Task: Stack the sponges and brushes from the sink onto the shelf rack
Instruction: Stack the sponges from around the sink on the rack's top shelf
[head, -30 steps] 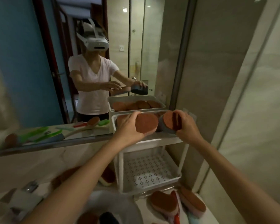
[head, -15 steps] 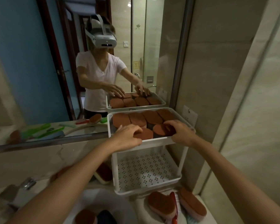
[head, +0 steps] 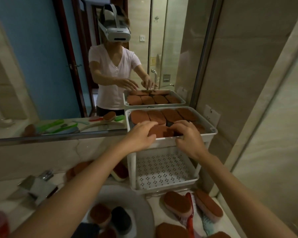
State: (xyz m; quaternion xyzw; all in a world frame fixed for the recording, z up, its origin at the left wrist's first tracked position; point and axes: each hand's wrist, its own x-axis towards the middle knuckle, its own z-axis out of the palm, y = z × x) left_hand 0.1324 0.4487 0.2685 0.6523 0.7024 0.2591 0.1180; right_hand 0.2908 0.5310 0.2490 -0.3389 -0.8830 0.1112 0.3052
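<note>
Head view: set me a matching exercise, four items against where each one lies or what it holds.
Column one:
1. top tray
2. lower tray
3. red brush
4. sink

Column two:
a. lies between two pink-edged sponges
b. holds rows of brown sponges
c. perforated floor showing
d. holds loose sponges, brown and dark

Pairs: 1-b, 2-c, 3-a, 4-d.

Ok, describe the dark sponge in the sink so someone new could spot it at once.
Find the white sink at the bottom of the view, below the white shelf rack. Of the things lying in it, the dark sponge is rightmost. Its top is near-black, whereas the sponge on its left is rust-brown.
</note>
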